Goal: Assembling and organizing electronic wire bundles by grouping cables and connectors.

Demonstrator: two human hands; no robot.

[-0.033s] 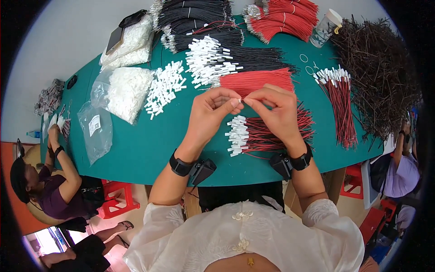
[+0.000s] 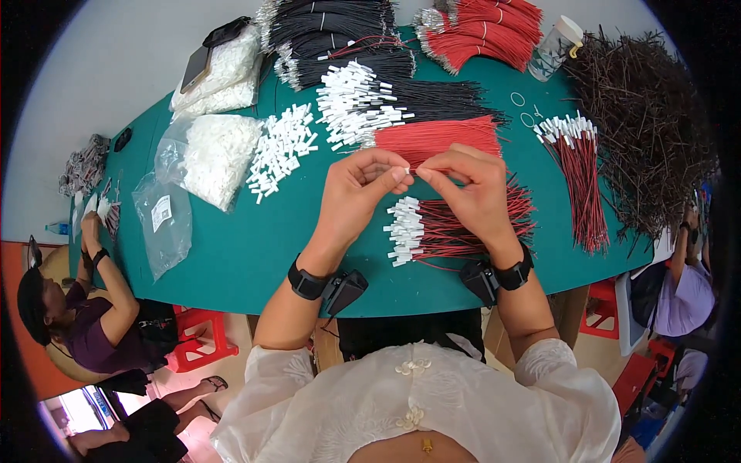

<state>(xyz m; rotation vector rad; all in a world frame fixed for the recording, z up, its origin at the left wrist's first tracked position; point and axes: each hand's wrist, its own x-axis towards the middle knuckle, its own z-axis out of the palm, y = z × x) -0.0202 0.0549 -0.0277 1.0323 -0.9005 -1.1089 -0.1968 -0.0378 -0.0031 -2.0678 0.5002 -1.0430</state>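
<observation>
Near edge of counter (image 2: pixel 247 255): a bundle (image 2: pixel 455 224) of red and dark wires lies partly under the right wrist, white ends leftward. Above it, both hands nearly meet.

Left hand (image 2: pixel 364 185): grip pinched together on a tiny white connector (image 2: pixel 407 170), mostly covered by thumb and forefinger. Right hand (image 2: pixel 463 185): grip closed, seemingly on a thin wire (image 2: pixel 414 170); fingers hide most of it.

Handling, judged: connector light, stiff, smooth enough to slip; best held by its sides, open end clear. Wire light, springy, apt to bend; best held close behind its tip.

Beyond the hands: red wires (image 2: pixel 436 137), then black wires (image 2: pixel 444 100), with white connectors at the left ends. Loose connectors (image 2: pixel 284 150) are heaped to the left, beside an open bag (image 2: pixel 220 158). Farthest: black coils (image 2: pixel 332 27), red coils (image 2: pixel 490 35).
</observation>
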